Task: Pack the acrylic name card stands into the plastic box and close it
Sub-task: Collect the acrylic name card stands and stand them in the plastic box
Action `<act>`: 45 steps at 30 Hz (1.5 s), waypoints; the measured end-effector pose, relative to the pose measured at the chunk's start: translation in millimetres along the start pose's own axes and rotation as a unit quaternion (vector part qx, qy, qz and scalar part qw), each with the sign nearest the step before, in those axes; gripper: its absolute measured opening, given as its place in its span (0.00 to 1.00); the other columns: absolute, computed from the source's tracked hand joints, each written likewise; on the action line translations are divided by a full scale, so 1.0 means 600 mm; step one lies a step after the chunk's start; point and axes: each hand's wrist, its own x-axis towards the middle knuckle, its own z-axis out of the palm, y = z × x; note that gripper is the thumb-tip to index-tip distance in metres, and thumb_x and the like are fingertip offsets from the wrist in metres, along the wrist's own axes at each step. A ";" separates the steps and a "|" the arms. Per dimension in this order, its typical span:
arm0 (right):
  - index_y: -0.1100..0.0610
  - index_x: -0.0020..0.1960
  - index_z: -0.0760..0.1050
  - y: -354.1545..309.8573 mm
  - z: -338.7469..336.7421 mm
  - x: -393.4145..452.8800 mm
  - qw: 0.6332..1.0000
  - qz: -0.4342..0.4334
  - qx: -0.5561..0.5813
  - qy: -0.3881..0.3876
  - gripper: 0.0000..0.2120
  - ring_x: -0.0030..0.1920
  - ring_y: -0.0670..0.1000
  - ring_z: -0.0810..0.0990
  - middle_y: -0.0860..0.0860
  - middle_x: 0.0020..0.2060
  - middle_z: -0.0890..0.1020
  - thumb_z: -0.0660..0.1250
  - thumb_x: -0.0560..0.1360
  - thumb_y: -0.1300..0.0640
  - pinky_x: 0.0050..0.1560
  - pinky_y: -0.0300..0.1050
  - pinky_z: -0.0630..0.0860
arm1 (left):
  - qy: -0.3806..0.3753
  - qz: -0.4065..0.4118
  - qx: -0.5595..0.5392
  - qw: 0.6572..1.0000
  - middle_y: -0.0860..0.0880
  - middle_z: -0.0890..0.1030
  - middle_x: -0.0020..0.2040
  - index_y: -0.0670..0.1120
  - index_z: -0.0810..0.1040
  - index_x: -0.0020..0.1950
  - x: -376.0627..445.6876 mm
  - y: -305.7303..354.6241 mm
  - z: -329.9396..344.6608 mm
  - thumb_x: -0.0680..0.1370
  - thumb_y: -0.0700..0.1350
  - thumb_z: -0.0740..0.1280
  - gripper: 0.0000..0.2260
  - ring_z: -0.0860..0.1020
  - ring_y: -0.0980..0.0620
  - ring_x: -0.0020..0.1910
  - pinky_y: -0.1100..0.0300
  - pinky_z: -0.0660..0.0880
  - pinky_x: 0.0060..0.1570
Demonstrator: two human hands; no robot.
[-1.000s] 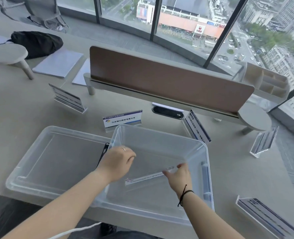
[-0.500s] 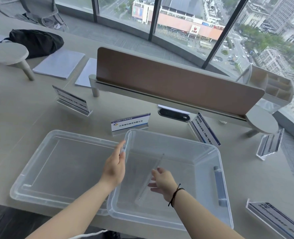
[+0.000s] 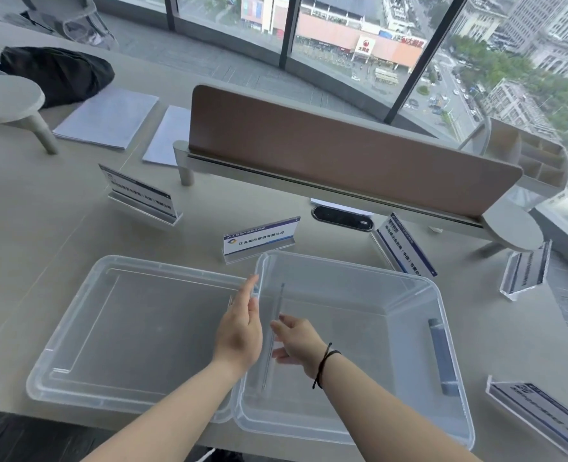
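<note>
A clear plastic box (image 3: 442, 296) stands open in front of me, its clear lid (image 3: 136, 328) lying flat to its left. Inside the box, one acrylic name card stand (image 3: 278, 303) stands on edge along the left wall. My right hand (image 3: 297, 345) reaches into the box and holds this stand with its fingertips. My left hand (image 3: 241, 331) is flat against the outside of the box's left rim, fingers straight. More stands are on the desk: far left (image 3: 139, 195), behind the box (image 3: 259, 240), back right (image 3: 404, 248), far right (image 3: 525, 270) and near right (image 3: 539, 415).
A brown desk divider (image 3: 342, 155) on metal feet runs across behind the stands, with a white organiser (image 3: 529, 158) at its right end. Papers (image 3: 109, 118) and a black bag (image 3: 59, 71) lie at the back left. The desk's front edge is just below the box.
My right hand has turned the stand from crosswise to lengthwise and brought it to the box's left wall. My left hand has moved from over the box to flat against the left rim.
</note>
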 end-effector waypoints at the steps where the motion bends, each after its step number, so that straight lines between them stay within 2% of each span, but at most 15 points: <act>1: 0.52 0.76 0.60 -0.001 0.003 0.001 1.000 -0.002 -0.009 -0.002 0.27 0.37 0.51 0.82 0.49 0.45 0.77 0.61 0.80 0.49 0.52 0.52 0.82 | 0.000 0.001 0.003 1.000 0.58 0.71 0.71 0.60 0.64 0.74 0.000 0.000 0.000 0.85 0.48 0.51 0.18 0.69 0.55 0.69 0.56 0.66 0.66; 4: 0.52 0.76 0.60 -0.007 0.013 0.004 0.999 -0.010 -0.030 -0.005 0.26 0.38 0.51 0.83 0.49 0.45 0.78 0.60 0.79 0.48 0.53 0.52 0.81 | -0.004 0.001 0.009 1.000 0.62 0.71 0.68 0.61 0.63 0.74 0.000 0.001 -0.001 0.85 0.49 0.51 0.18 0.69 0.53 0.69 0.53 0.67 0.66; 8: 0.52 0.76 0.60 -0.010 0.020 0.002 0.999 -0.009 -0.033 -0.003 0.26 0.36 0.51 0.82 0.52 0.48 0.79 0.60 0.80 0.49 0.51 0.51 0.80 | -0.004 0.001 0.015 1.000 0.59 0.71 0.71 0.61 0.63 0.74 0.000 0.003 -0.001 0.85 0.49 0.50 0.18 0.68 0.53 0.70 0.51 0.67 0.67; 11: 0.50 0.76 0.60 -0.010 0.018 -0.003 0.999 -0.007 -0.041 -0.003 0.26 0.38 0.49 0.82 0.49 0.47 0.78 0.59 0.79 0.47 0.52 0.51 0.80 | -0.004 0.002 0.020 1.000 0.58 0.71 0.71 0.60 0.63 0.75 0.000 0.004 -0.002 0.85 0.49 0.50 0.18 0.68 0.53 0.70 0.52 0.67 0.67; 17: 0.48 0.76 0.58 -0.003 0.012 -0.021 0.998 -0.004 -0.056 -0.025 0.26 0.44 0.51 0.83 0.51 0.61 0.77 0.56 0.80 0.45 0.47 0.46 0.79 | -0.002 0.013 0.067 0.998 0.56 0.71 0.72 0.58 0.62 0.75 -0.003 0.009 0.000 0.85 0.48 0.50 0.19 0.70 0.52 0.69 0.55 0.67 0.64; 20: 0.53 0.72 0.66 0.008 -0.021 -0.043 0.996 -0.055 -0.064 -0.013 0.21 0.41 0.50 0.82 0.50 0.50 0.79 0.58 0.80 0.49 0.42 0.44 0.77 | 0.016 0.042 0.180 0.983 0.48 0.71 0.73 0.52 0.61 0.76 0.001 0.010 0.003 0.84 0.44 0.51 0.20 0.72 0.46 0.67 0.48 0.66 0.64; 21: 0.55 0.68 0.70 0.013 -0.041 -0.052 0.996 -0.070 -0.063 -0.006 0.19 0.39 0.49 0.81 0.50 0.47 0.80 0.59 0.80 0.51 0.42 0.44 0.77 | 0.020 0.053 0.219 0.974 0.45 0.69 0.74 0.51 0.60 0.76 0.002 0.011 0.006 0.83 0.42 0.52 0.20 0.70 0.45 0.69 0.46 0.63 0.66; 24: 0.59 0.59 0.77 0.025 -0.115 -0.079 0.996 -0.088 -0.019 0.005 0.13 0.37 0.50 0.81 0.53 0.43 0.83 0.62 0.79 0.55 0.43 0.46 0.77 | 0.031 0.066 0.298 0.952 0.40 0.57 0.79 0.51 0.54 0.78 0.002 0.030 0.027 0.80 0.39 0.56 0.27 0.55 0.45 0.77 0.41 0.54 0.72; 27: 0.60 0.53 0.78 0.027 -0.196 -0.111 0.992 -0.121 0.024 0.032 0.09 0.37 0.52 0.81 0.55 0.42 0.83 0.63 0.78 0.57 0.42 0.46 0.77 | 0.029 0.115 0.348 0.930 0.38 0.56 0.78 0.48 0.59 0.77 -0.002 0.078 0.080 0.79 0.40 0.62 0.27 0.54 0.42 0.76 0.39 0.53 0.72; 30: 0.58 0.51 0.78 0.038 -0.289 -0.140 0.982 -0.164 0.060 0.070 0.06 0.38 0.53 0.81 0.55 0.41 0.83 0.63 0.78 0.58 0.41 0.44 0.77 | -0.032 0.150 0.375 0.914 0.39 0.63 0.76 0.46 0.70 0.72 -0.007 0.146 0.168 0.78 0.44 0.63 0.21 0.64 0.37 0.71 0.41 0.59 0.69; 32: 0.57 0.50 0.78 0.067 -0.364 -0.155 0.976 -0.175 0.084 0.102 0.06 0.38 0.53 0.81 0.54 0.41 0.83 0.62 0.79 0.60 0.39 0.42 0.76 | -0.087 0.179 0.367 0.909 0.41 0.70 0.72 0.45 0.74 0.68 -0.016 0.186 0.237 0.77 0.46 0.62 0.19 0.69 0.38 0.68 0.43 0.65 0.67; 36: 0.58 0.47 0.79 0.176 -0.533 -0.176 0.958 -0.167 0.114 0.206 0.09 0.36 0.52 0.79 0.54 0.38 0.83 0.59 0.79 0.62 0.35 0.39 0.74 | -0.205 0.238 0.343 0.885 0.47 0.76 0.66 0.46 0.75 0.66 -0.046 0.254 0.389 0.78 0.48 0.60 0.17 0.72 0.46 0.67 0.49 0.69 0.65; 40: 0.52 0.45 0.79 0.313 -0.695 -0.200 0.933 -0.115 0.036 0.340 0.06 0.36 0.50 0.78 0.50 0.38 0.82 0.64 0.77 0.60 0.37 0.39 0.72 | -0.280 0.269 0.359 0.849 0.49 0.77 0.65 0.47 0.74 0.68 -0.087 0.312 0.553 0.81 0.45 0.60 0.16 0.73 0.48 0.65 0.56 0.68 0.61; 42: 0.53 0.52 0.79 0.378 -0.760 -0.214 0.936 -0.069 -0.026 0.345 0.06 0.44 0.51 0.80 0.49 0.43 0.81 0.65 0.77 0.57 0.39 0.38 0.71 | -0.318 0.273 0.368 0.830 0.50 0.76 0.67 0.48 0.73 0.69 -0.105 0.323 0.628 0.82 0.46 0.59 0.16 0.73 0.49 0.65 0.57 0.68 0.61; 45: 0.50 0.62 0.76 0.463 -0.832 -0.226 0.947 0.006 -0.141 0.290 0.15 0.55 0.52 0.79 0.50 0.57 0.79 0.66 0.76 0.51 0.51 0.41 0.73 | -0.369 0.259 0.403 0.796 0.50 0.74 0.69 0.50 0.71 0.70 -0.125 0.324 0.720 0.82 0.48 0.58 0.17 0.73 0.49 0.66 0.56 0.69 0.63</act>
